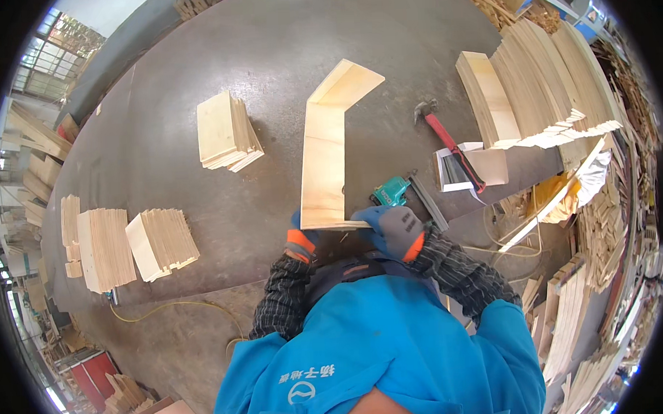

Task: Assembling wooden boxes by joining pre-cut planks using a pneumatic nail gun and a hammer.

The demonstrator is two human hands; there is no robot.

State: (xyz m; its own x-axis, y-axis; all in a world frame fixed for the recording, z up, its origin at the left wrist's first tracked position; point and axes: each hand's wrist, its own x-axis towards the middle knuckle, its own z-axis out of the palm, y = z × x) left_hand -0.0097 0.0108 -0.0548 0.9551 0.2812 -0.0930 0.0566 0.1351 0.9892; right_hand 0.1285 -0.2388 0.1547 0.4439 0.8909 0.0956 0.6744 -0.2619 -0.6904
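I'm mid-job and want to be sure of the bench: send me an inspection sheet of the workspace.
Surface: dark tabletop, light sheen in places.
Work things: three-sided wooden frame, open toward the right; teal nail gun lying just beyond the right hand.
Clutter: hammer lying partly across an open box; board stacks at left, middle and right.
Hands: both gloved; left hand at the frame's near left corner, fingers partly hidden; right hand holds its near right end.
Cables: yellow hose or cord on the floor at left.
Surroundings: piled wood pieces at right, barred window upper left.
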